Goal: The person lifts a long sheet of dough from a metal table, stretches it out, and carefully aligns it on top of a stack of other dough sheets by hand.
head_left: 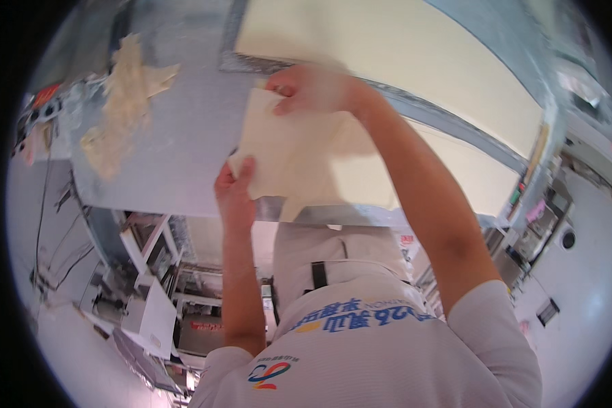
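Note:
A pale cream sheet of dough runs along the front of the grey table, its left end raised between my hands. My left hand is closed on the sheet's lower left edge, with the thumb on top. My right hand bends its fingers around the upper left corner and pinches it; part of this hand is blurred. From the sheet's lower side a pointed flap hangs at the table's front edge. My right forearm crosses over the sheet and hides some of it.
Torn dough scraps lie in a heap on the left of the table. Beyond my right hand a larger cream slab rests with a dark, floury border. Shelving with a white box stands below, at the left.

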`<state>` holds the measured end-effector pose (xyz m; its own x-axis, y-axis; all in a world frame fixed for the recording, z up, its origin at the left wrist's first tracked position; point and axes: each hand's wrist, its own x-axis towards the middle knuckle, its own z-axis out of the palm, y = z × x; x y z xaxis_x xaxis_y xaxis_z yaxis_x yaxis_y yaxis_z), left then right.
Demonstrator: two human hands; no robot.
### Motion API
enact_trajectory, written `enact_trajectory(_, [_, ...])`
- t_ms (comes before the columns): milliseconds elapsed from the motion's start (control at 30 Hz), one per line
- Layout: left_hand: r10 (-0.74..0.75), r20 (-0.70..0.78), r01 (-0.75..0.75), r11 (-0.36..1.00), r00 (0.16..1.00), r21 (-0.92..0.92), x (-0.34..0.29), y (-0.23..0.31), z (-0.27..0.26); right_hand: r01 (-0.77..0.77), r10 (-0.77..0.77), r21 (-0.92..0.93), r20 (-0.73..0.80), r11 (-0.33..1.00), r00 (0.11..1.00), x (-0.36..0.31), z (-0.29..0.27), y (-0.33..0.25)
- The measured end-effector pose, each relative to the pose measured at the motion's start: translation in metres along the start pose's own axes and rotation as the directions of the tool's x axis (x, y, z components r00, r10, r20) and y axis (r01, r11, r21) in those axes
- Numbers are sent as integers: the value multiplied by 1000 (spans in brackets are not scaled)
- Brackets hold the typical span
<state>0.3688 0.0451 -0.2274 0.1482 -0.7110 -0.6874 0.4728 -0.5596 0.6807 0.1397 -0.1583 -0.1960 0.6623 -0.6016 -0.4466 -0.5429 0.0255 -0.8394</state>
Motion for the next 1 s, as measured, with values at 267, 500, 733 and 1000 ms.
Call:
enact_trajectory(267, [162,-155,-92,919,975,382,-17,21,-3,-134,148,81,-211,988,966,11,21,-23])
enact_trajectory(500, [442,-203,-158,654,874,740,-20,15,-2,-21,60,98,-413,995,909,15,31,-29])
enact_trajectory(733, [650,174,-437,266,739,859,-38,-12,12,-17,121,153,-702,988,702,-57,53,-38])
enact_trajectory(1000, [497,409,-567,218,765,795,-29,-24,68,-117,551,605,-605,787,575,-174,123,16])
